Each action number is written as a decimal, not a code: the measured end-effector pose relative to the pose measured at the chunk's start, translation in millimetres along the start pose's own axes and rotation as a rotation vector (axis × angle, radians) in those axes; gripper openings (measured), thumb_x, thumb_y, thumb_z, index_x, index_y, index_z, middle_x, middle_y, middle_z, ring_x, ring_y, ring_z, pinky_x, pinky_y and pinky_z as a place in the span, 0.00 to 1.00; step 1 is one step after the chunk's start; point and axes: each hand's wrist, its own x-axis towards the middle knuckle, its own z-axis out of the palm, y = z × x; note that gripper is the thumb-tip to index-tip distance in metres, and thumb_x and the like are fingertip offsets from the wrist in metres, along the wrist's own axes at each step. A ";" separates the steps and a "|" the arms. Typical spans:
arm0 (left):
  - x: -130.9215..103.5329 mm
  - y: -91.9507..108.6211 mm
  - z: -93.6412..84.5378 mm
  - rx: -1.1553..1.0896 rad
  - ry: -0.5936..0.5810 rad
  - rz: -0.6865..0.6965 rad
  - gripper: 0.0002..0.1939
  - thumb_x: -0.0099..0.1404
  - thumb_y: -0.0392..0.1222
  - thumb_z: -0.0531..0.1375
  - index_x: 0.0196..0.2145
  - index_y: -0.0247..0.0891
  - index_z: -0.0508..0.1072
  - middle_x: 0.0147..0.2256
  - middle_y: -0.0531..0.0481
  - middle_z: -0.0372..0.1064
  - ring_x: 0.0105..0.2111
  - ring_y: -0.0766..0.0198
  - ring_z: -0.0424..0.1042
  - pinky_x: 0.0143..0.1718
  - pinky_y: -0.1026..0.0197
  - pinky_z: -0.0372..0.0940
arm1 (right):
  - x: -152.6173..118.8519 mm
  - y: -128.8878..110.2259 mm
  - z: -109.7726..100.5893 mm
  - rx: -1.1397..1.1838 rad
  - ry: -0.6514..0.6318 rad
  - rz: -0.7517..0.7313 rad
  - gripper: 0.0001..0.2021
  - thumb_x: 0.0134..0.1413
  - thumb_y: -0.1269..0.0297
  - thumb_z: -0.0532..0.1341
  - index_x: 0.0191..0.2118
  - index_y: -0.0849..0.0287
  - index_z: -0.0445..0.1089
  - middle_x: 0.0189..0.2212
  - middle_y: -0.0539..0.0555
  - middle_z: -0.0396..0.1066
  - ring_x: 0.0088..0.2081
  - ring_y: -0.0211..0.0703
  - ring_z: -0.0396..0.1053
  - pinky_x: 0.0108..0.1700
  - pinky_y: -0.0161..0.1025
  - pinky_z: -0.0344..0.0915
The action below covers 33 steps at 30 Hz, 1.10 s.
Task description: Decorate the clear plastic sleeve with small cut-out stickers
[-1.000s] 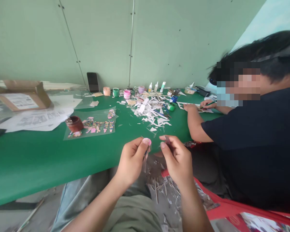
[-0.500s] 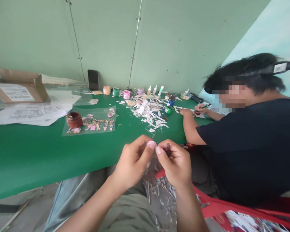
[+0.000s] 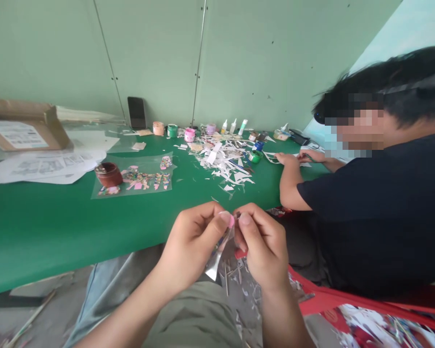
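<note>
My left hand [image 3: 194, 241] is closed, with thumb and finger pinching a small round pink piece [image 3: 231, 221]. Below those fingers hangs a slim tube-like thing with a flat silver end [image 3: 213, 268] and a coloured side; which fingers hold it is partly hidden. Close on the right, my right hand [image 3: 266, 244] pinches a small dark piece [image 3: 238, 214] between thumb and forefinger. Both hands are over my lap, near the table's front edge, their fingertips almost meeting.
The green table [image 3: 65, 232] bears a clear sheet [image 3: 145, 192] with patterned pieces, a red-brown jar [image 3: 109, 175], white paper scraps [image 3: 217, 159], paint jars [image 3: 189, 135], a phone [image 3: 137, 112] and a cardboard box [image 3: 54, 128]. A co-worker [image 3: 377, 208] sits at right, hands on a white cutout.
The silver-ended thing now shows beneath my left hand. My right fingertips have shifted onto a small dark piece. The camera view has tilted slightly, and the co-worker's hands have moved.
</note>
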 end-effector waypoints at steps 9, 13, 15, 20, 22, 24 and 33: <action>-0.9 2.5 -2.5 0.050 0.015 0.030 0.17 0.67 0.39 0.57 0.21 0.36 0.68 0.17 0.58 0.60 0.18 0.74 0.54 0.19 0.70 0.51 | -0.9 -3.1 8.1 0.095 -0.045 0.023 0.18 0.71 0.59 0.55 0.27 0.57 0.62 0.17 0.42 0.54 0.19 0.31 0.49 0.22 0.32 0.47; -0.1 4.1 -1.6 -0.024 -0.008 -0.014 0.17 0.67 0.38 0.56 0.20 0.37 0.66 0.15 0.59 0.59 0.17 0.74 0.53 0.19 0.70 0.51 | -2.9 0.3 9.0 0.240 -0.075 0.095 0.19 0.71 0.56 0.55 0.27 0.57 0.61 0.17 0.42 0.52 0.19 0.31 0.47 0.21 0.32 0.46; -0.1 5.1 -1.1 -0.089 -0.037 -0.035 0.17 0.67 0.38 0.56 0.20 0.37 0.65 0.14 0.60 0.57 0.16 0.74 0.53 0.18 0.70 0.51 | -4.3 0.6 8.7 0.315 -0.114 0.132 0.20 0.70 0.55 0.56 0.26 0.57 0.61 0.17 0.42 0.51 0.19 0.31 0.45 0.20 0.32 0.44; 0.2 5.0 -1.7 -0.197 -0.054 -0.056 0.16 0.66 0.37 0.56 0.20 0.37 0.65 0.15 0.59 0.61 0.14 0.75 0.56 0.17 0.71 0.52 | -9.6 -1.8 12.4 0.346 -0.163 0.147 0.20 0.70 0.53 0.56 0.26 0.57 0.62 0.17 0.42 0.52 0.19 0.31 0.47 0.21 0.32 0.46; -0.2 4.8 -2.2 -0.207 -0.051 -0.055 0.16 0.66 0.38 0.57 0.20 0.38 0.65 0.15 0.58 0.62 0.14 0.75 0.56 0.17 0.71 0.53 | -11.1 -2.2 15.8 0.345 -0.127 0.138 0.20 0.70 0.53 0.55 0.26 0.57 0.62 0.17 0.43 0.54 0.19 0.31 0.47 0.22 0.32 0.47; -1.3 5.3 -2.7 -0.196 -0.048 -0.047 0.15 0.65 0.38 0.58 0.20 0.38 0.66 0.15 0.59 0.60 0.15 0.74 0.55 0.18 0.70 0.54 | -11.4 -2.7 18.5 0.352 -0.066 0.140 0.20 0.70 0.52 0.55 0.27 0.57 0.62 0.17 0.42 0.53 0.18 0.31 0.47 0.22 0.32 0.47; -5.6 6.0 -9.8 0.064 -0.102 0.027 0.15 0.67 0.38 0.57 0.22 0.37 0.68 0.19 0.55 0.68 0.21 0.71 0.63 0.25 0.69 0.59 | -8.7 -13.3 13.6 0.193 -0.037 0.133 0.21 0.70 0.52 0.54 0.26 0.56 0.61 0.16 0.43 0.52 0.18 0.32 0.47 0.20 0.33 0.46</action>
